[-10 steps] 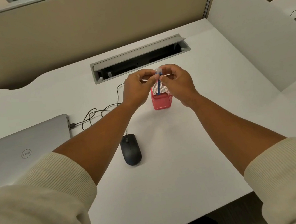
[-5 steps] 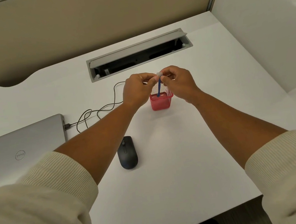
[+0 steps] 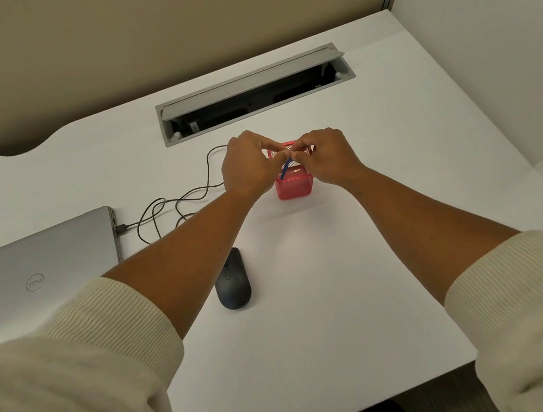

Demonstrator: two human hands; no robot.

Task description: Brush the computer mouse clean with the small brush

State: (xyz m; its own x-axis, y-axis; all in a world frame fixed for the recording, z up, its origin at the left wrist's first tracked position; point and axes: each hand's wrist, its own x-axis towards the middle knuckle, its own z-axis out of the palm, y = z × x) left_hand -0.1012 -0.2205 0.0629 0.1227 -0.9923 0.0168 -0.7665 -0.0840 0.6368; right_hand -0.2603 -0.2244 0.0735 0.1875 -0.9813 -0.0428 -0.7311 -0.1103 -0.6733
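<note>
both hands, left hand & right hand, pinch the brush over the red basket, frame center; risk: brush slips, basket tips. mouse untouched.

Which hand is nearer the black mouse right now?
Left. The left hand and right hand both pinch the brush over the red holder, beyond the mouse, which lies under the left forearm.

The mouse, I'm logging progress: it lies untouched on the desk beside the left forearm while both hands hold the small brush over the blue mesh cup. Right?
Not quite: the head view shows a red mesh cup, not blue. The mouse, left hand, right hand and small brush are as stated.
</note>
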